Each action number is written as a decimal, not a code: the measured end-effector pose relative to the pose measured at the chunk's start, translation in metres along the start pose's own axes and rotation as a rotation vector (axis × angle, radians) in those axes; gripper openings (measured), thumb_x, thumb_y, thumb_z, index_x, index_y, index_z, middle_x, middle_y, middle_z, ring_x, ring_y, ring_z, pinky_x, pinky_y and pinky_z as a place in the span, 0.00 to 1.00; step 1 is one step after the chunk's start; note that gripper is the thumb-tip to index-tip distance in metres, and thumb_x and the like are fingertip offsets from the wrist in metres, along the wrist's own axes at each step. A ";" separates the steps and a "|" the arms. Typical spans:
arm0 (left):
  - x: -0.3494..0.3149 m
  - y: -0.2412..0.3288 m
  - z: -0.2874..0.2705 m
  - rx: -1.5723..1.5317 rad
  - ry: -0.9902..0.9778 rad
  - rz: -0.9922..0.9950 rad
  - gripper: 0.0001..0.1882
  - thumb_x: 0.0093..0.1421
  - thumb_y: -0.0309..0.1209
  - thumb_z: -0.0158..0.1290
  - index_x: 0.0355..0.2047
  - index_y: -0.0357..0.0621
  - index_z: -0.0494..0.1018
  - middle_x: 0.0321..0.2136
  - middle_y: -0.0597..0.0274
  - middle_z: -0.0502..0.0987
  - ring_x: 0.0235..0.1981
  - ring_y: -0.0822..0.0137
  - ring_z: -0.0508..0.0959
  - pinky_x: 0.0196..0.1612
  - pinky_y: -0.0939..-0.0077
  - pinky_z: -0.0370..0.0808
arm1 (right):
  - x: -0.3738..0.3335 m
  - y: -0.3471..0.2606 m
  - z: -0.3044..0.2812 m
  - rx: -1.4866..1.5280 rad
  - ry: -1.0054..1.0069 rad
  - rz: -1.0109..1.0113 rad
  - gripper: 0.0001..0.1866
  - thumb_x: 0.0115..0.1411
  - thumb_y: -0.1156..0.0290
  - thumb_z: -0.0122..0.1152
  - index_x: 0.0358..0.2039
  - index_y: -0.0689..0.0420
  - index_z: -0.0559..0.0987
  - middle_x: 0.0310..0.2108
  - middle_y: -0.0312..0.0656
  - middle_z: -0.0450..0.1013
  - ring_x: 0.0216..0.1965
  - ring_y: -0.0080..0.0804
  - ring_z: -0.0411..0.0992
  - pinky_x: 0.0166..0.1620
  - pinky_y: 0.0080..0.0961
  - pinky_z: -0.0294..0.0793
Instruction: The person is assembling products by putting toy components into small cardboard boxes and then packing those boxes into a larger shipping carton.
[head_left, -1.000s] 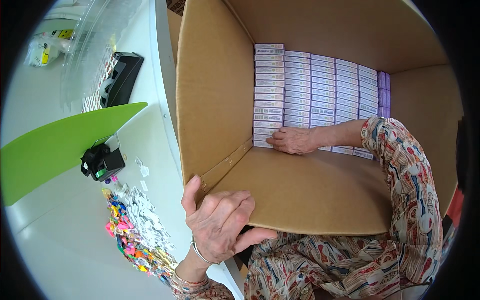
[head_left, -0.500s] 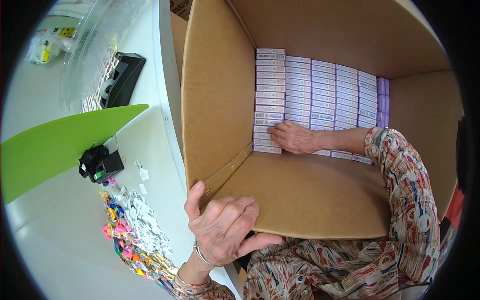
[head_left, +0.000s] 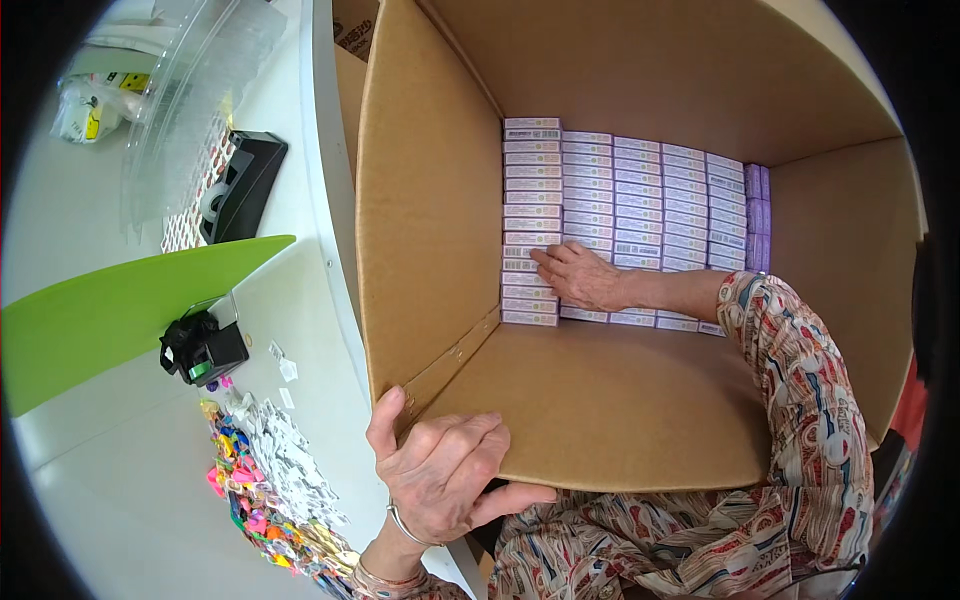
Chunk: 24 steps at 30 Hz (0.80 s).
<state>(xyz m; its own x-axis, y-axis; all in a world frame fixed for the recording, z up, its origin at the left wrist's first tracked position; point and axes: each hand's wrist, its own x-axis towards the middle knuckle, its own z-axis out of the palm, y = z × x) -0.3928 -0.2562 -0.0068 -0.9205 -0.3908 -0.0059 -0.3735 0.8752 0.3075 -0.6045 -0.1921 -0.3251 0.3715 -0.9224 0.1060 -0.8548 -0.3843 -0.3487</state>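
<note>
A deep brown cardboard box (head_left: 600, 420) stands open before me. In its bottom, thin white-and-purple cartons (head_left: 640, 205) lie in several neat columns, with a few purple ones (head_left: 758, 215) turned another way at the right end. My right hand (head_left: 585, 278) reaches inside from the right. Its fingers are apart and slightly bent, and the fingertips rest on the leftmost column of cartons (head_left: 530, 212); no carton is lifted. At the near left corner, my left hand (head_left: 440, 470) grips the box's rim, its fingers hooked over the edge.
To the left is a white table (head_left: 310, 350) with a black tape dispenser (head_left: 245, 185), a green divider panel (head_left: 150, 280), and a small black holder (head_left: 205, 345). A pile of colourful small pieces and white tags (head_left: 285, 465) lies nearer. Clear plastic (head_left: 190, 100) stands behind.
The view has shifted, so the cartons and table items sit lower in the picture. My right fingertips are slightly farther up the left column. The left hand keeps its grip.
</note>
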 end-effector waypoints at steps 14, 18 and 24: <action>0.000 0.002 -0.001 0.019 -0.011 -0.006 0.26 0.44 0.62 0.60 0.28 0.53 0.77 0.29 0.76 0.76 0.33 0.74 0.73 0.62 0.52 0.54 | 0.005 0.017 -0.006 -0.043 0.006 0.025 0.32 0.61 0.52 0.52 0.54 0.69 0.68 0.61 0.55 0.58 0.61 0.45 0.56 0.61 0.38 0.56; -0.001 0.000 0.000 0.024 0.004 0.005 0.26 0.44 0.61 0.60 0.28 0.52 0.76 0.29 0.76 0.76 0.32 0.74 0.72 0.63 0.52 0.53 | 0.011 0.020 -0.004 -0.012 -0.014 0.026 0.34 0.62 0.50 0.49 0.55 0.70 0.67 0.62 0.56 0.57 0.62 0.46 0.56 0.62 0.39 0.55; -0.002 0.002 0.002 0.018 0.034 0.004 0.26 0.44 0.61 0.60 0.27 0.52 0.77 0.28 0.76 0.76 0.31 0.74 0.71 0.63 0.53 0.53 | 0.025 0.036 -0.014 0.026 0.130 0.116 0.34 0.62 0.51 0.49 0.55 0.71 0.66 0.62 0.57 0.56 0.62 0.49 0.55 0.62 0.42 0.56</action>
<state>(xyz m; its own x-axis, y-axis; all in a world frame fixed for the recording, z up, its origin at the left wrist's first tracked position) -0.3916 -0.2528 -0.0084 -0.9174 -0.3969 0.0281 -0.3724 0.8814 0.2906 -0.6312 -0.2293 -0.3218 0.2199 -0.9583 0.1827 -0.8787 -0.2759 -0.3895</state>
